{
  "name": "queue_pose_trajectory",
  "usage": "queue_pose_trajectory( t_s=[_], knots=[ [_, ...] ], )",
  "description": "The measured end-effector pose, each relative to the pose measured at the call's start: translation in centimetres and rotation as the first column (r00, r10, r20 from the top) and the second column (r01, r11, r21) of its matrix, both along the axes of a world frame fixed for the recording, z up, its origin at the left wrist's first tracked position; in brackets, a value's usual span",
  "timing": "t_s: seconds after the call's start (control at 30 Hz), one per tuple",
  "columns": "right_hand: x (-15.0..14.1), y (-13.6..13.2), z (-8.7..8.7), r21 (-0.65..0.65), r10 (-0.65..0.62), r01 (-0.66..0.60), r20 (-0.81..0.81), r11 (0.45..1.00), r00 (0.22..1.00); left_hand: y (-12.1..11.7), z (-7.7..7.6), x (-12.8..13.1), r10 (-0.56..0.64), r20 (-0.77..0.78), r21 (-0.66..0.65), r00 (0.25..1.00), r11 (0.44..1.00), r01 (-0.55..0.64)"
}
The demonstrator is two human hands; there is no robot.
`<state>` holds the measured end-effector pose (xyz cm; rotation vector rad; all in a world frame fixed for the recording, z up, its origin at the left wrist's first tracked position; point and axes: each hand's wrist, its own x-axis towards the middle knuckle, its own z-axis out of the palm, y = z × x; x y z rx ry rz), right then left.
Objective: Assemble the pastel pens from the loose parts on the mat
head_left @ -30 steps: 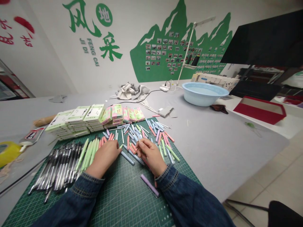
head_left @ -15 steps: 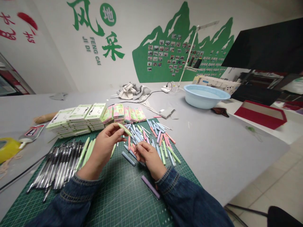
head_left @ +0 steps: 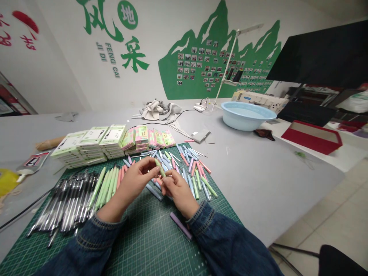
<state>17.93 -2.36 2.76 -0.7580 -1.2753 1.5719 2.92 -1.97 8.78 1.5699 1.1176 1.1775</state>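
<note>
Above mat (head_left: 149,241), green pen barrel (head_left: 160,168) pinched in left hand (head_left: 136,178), end at right hand (head_left: 180,191), hold unclear

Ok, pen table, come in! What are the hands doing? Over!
Left hand pinching light-green pen barrel. Right hand at its near end, grip unclear. Loose pen parts crowd the cutting mat just beyond.

Pale green pen piece (head_left: 160,168), held tilted

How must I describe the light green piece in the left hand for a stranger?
Find the green gridded mat; over it, the left hand and right hand nearly meet. Between them is the slim light green piece. Unlike the other light green pieces, lying on the mat, it is held.
</note>
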Motion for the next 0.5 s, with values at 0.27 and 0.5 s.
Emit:
queue_pose_trajectory(
  t_s=[0.27,0.5],
  knots=[
    [-0.03,-0.12,-0.11,0.028,-0.069,0.069,-0.003,0.997,0.998,-0.02,-0.17,-0.15,-0.023,0.038,-0.019,0.999,1.0,0.024],
    [0.06,-0.2,0.08,0.007,-0.096,0.096,0.04,0.995,0.995,-0.16,0.07,0.32,-0.041,0.02,0.003,0.999,0.999,0.041]
  ],
)
